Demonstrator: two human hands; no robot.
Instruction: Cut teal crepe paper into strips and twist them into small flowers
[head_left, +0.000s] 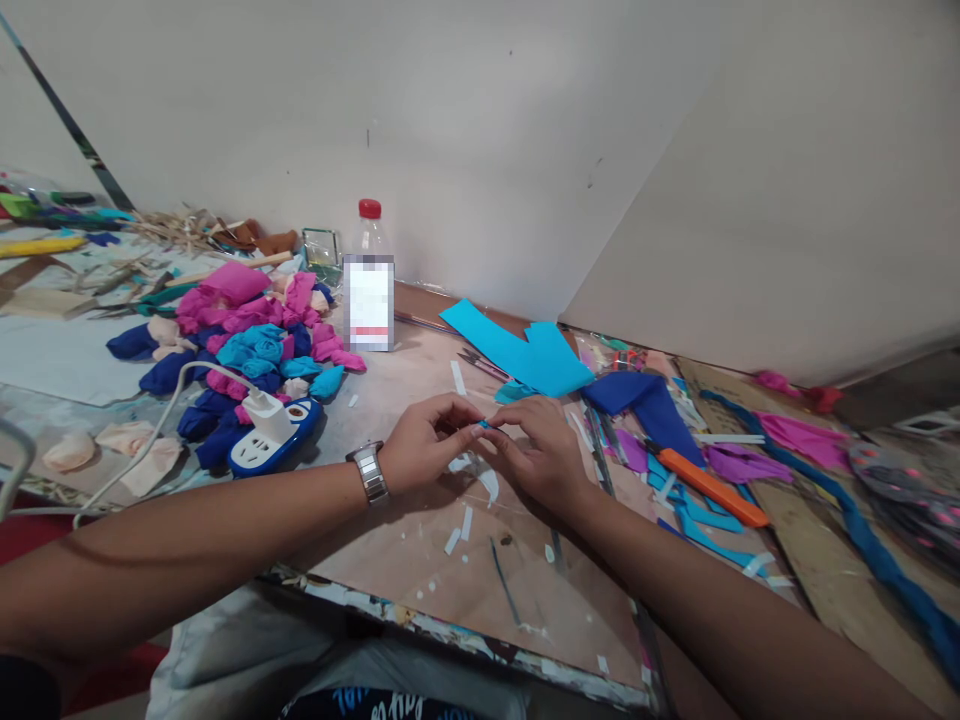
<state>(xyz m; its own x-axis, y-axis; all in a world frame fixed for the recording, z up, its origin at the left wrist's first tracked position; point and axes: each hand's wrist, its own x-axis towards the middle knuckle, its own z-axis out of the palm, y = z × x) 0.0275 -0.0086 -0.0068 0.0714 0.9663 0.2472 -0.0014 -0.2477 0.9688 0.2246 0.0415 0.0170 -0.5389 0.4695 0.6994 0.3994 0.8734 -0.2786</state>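
Note:
Over the middle of the worktable, my left hand [431, 440] and my right hand [541, 447] meet at the fingertips. Between them they pinch a small blue piece [484, 425]; it looks like cloth or paper, but most of it is hidden by the fingers. A metal watch sits on my left wrist. Just beyond my hands lie bright blue strips [517, 350], folded over one another, with a darker blue strip [660, 405] to their right. White scraps [466, 522] are scattered on the board below my hands.
Pink, blue and cream cloth flowers [255, 345] are piled at left, beside a blue power strip [276, 437] with a white plug and cord. A red-capped bottle [370, 235] stands near the wall. An orange utility knife [709, 485] lies at right among scraps.

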